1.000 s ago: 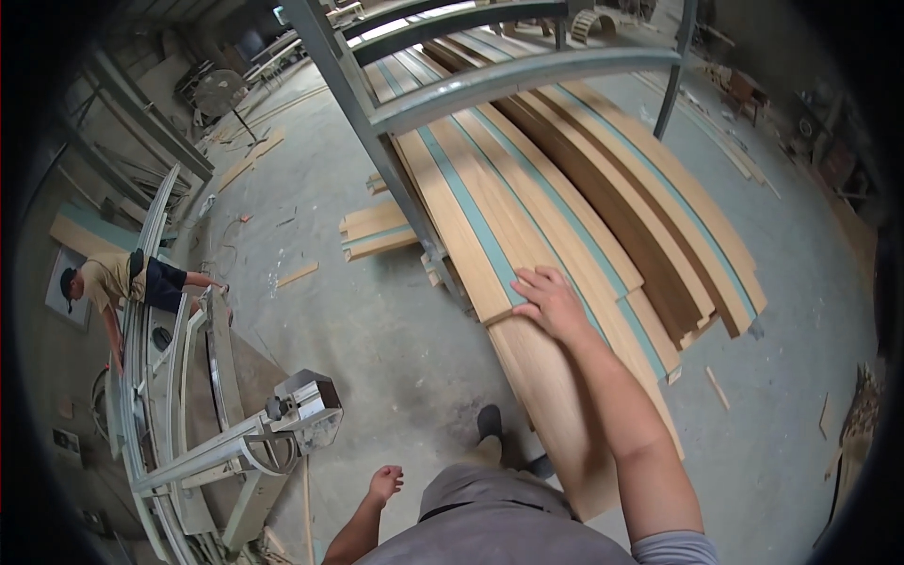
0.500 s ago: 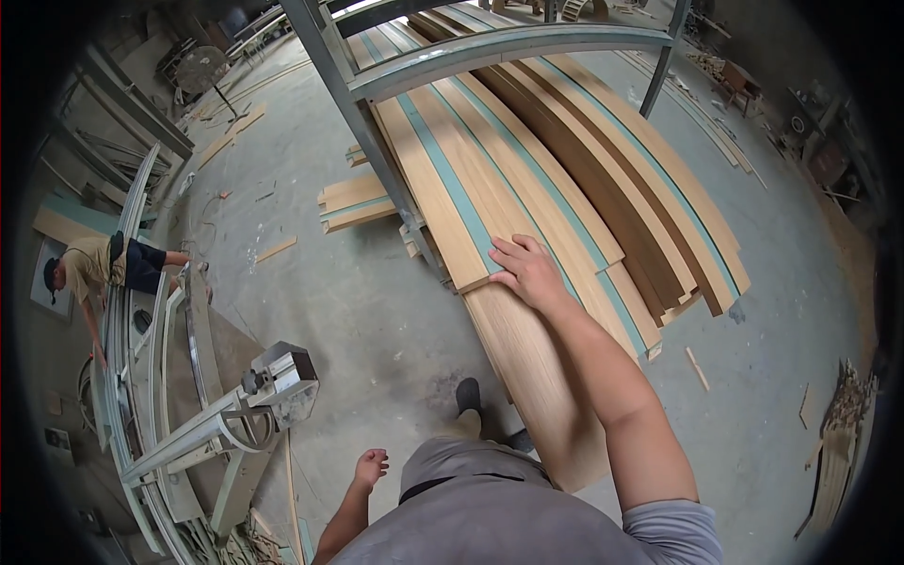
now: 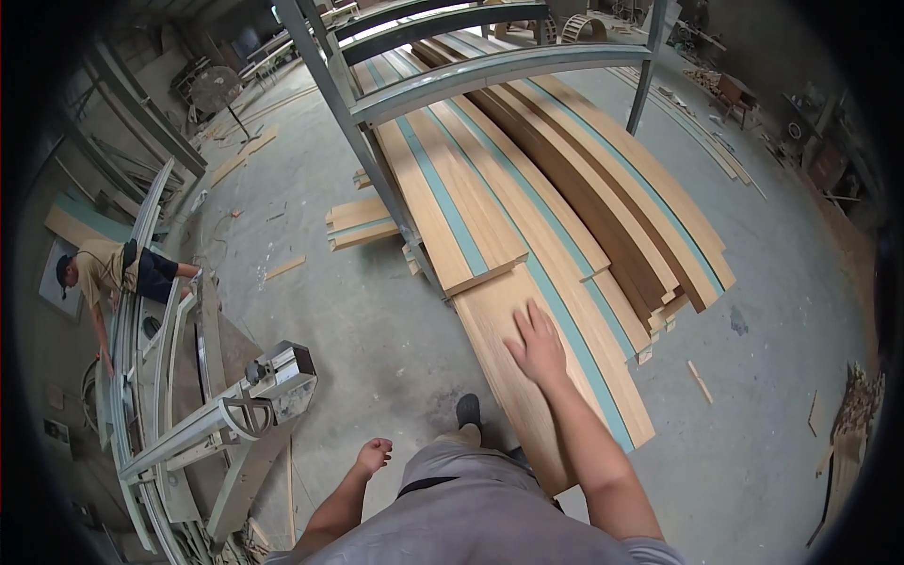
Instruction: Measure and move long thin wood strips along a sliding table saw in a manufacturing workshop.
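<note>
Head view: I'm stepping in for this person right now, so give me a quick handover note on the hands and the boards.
Right hand: open, palm flat on the top long wooden board, holding nothing.
Left hand: free at the person's side, loosely curled, touching nothing.
Boards: the touched board lies at the near end of the board stack on the concrete floor, under a grey metal frame.
Done: hand placed on the board.
Left: board not yet gripped or lifted.
Another person works at the machine on the left.
</note>
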`<state>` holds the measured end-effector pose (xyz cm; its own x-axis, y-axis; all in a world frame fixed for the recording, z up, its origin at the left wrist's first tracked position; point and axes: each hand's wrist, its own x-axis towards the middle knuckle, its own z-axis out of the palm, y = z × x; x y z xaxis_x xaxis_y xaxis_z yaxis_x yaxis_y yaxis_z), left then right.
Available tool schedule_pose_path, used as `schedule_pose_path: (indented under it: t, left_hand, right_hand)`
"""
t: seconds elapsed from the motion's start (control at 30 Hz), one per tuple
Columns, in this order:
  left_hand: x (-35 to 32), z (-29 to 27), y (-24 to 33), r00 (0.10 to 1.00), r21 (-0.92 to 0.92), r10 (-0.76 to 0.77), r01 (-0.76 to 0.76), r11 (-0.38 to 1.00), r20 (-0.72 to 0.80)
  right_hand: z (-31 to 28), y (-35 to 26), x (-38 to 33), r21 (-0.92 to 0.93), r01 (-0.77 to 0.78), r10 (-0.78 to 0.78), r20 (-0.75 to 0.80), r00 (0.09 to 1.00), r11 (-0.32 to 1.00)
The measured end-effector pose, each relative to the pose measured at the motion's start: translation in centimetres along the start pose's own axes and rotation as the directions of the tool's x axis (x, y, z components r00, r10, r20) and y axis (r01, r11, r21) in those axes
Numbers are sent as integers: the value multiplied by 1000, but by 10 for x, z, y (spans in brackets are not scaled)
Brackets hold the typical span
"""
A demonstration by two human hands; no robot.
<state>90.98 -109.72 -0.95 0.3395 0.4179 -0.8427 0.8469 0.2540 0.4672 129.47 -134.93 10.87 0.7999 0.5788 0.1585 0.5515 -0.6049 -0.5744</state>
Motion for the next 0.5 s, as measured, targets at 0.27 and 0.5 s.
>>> schedule_pose_path:
  t: [0.27, 0.5]
  left_hand:
    - [-8, 60, 45, 989, 267, 97, -124, 956, 111]
    - [-35, 126, 45, 852, 412, 413, -519, 749, 322]
  right_hand:
    - [-36, 21, -98, -39, 54, -59, -130, 990, 998]
    - [-38, 31, -103, 37, 88, -80, -177, 981, 995]
